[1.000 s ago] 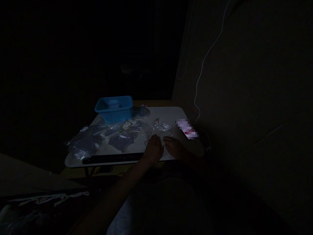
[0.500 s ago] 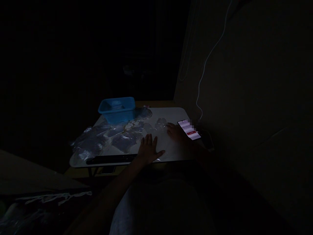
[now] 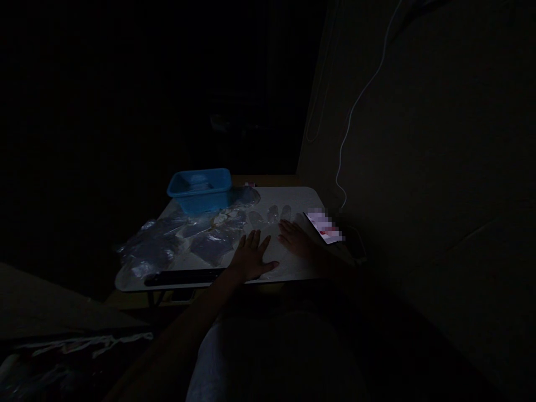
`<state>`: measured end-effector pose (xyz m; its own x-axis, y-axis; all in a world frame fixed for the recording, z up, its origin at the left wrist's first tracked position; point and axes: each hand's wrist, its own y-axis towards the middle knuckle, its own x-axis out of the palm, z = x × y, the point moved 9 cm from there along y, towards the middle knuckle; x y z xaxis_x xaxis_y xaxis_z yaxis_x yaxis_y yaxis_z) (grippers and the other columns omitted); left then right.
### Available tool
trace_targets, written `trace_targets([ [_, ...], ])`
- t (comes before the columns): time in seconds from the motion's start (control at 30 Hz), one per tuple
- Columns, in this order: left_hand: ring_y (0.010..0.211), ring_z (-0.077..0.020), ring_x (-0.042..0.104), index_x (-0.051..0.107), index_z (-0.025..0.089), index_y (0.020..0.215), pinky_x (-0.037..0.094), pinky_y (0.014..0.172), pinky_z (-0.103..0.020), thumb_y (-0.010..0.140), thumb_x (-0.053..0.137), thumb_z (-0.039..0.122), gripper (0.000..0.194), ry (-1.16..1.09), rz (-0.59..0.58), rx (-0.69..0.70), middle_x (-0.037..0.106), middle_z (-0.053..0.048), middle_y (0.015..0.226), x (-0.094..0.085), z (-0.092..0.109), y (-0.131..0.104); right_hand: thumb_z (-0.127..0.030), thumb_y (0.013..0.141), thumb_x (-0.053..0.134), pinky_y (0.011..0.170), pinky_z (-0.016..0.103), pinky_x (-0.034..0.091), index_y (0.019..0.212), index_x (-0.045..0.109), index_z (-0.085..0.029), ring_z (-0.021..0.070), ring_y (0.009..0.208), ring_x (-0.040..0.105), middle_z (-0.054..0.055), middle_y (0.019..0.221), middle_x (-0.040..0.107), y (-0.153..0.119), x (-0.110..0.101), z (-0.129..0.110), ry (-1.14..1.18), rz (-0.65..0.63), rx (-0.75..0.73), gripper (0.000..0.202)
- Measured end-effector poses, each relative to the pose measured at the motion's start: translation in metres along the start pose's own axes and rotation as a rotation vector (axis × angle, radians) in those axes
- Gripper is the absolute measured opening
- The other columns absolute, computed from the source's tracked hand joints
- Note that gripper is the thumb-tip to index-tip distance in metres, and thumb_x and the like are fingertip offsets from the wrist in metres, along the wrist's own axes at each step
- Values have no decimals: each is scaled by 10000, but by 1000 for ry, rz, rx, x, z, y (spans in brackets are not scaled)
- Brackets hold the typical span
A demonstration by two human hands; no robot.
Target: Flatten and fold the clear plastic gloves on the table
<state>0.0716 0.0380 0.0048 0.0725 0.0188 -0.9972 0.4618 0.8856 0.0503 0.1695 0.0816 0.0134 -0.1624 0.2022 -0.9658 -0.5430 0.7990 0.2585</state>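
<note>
My left hand (image 3: pixel 251 259) lies palm down near the front of the white table (image 3: pixel 268 271), fingers spread and thumb stretched to the right. To its right, my right hand (image 3: pixel 296 239) is also flat, its fingers extended and pointing up and left. Just beyond the right fingertips is a thin clear plastic piece (image 3: pixel 272 214) with several rounded lobes; the dim light hides its exact kind. Crumpled clear plastic bags (image 3: pixel 211 247) spread to the left of my left hand. Neither hand visibly grips anything.
A blue plastic basket (image 3: pixel 203 202) stands at the table's back left. A lit phone (image 3: pixel 322 226) lies at the right edge, close to my right hand. A dark bar-shaped strip (image 3: pixel 182 277) runs along the front edge. A white cable (image 3: pixel 347 125) hangs by the wall.
My right hand has moved slightly toward me, and its fingers now lie straighter. The lobes of the clear plastic piece appear more spread out. My left hand has barely shifted.
</note>
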Motion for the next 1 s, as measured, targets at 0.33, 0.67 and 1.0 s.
trace_targets([
  [0.33, 1330, -333, 117, 252, 221, 1374, 128, 1046, -500, 733, 303, 715, 811, 8, -10, 27, 174, -145, 1455, -4, -3, -5, -358, 912, 269, 1011, 462, 282, 1273, 422, -95, 251, 1290, 294, 174, 1369, 362, 37, 10, 36, -107, -62, 66, 471],
  [0.67, 1326, -342, 129, 276, 210, 1367, 131, 1043, -502, 727, 324, 713, 815, 11, -1, 46, 190, -151, 1450, -3, -2, -4, -321, 919, 263, 1058, 375, 238, 1303, 386, -108, 176, 1281, 317, 120, 1369, 388, 26, -11, 13, -12, 34, -127, 456],
  [1.0, 1333, -334, 97, 260, 213, 1372, 115, 1051, -501, 728, 325, 713, 817, -10, -6, 69, 169, -150, 1455, -3, 0, -6, -324, 915, 273, 1034, 467, 233, 1304, 376, -121, 212, 1284, 311, 140, 1373, 372, 36, 14, 6, -30, -59, -127, 450],
])
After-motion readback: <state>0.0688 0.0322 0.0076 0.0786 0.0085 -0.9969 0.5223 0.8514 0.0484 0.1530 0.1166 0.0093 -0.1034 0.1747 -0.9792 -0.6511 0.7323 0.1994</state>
